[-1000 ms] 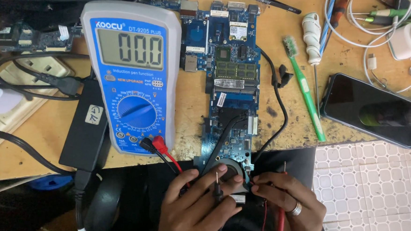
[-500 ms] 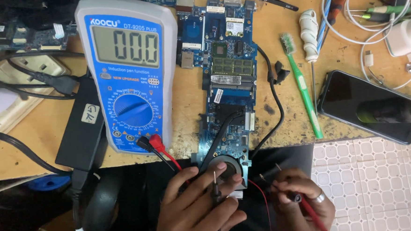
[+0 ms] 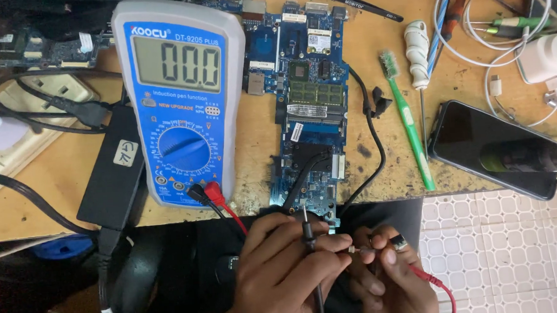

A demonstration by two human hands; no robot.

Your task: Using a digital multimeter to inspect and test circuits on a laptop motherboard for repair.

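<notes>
Two hands work multimeter probes at the near edge of a blue laptop motherboard (image 3: 311, 104).

The left hand (image 3: 284, 270) is closed around a black probe (image 3: 309, 234), its tip upright at the board's 6 o'clock end. The right hand (image 3: 386, 274), just beside it at 3 o'clock, pinches a red probe (image 3: 424, 274) between its fingertips. A blue digital multimeter (image 3: 183, 98) stands at the board's 9 o'clock; a green toothbrush (image 3: 407, 118) and a dark smartphone (image 3: 497, 148) lie at 3 o'clock.

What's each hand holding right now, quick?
Left hand: closed, pinching the black test probe upright near the blue circuit board.
Right hand: closed on the red test probe, tip pointing left.
</notes>
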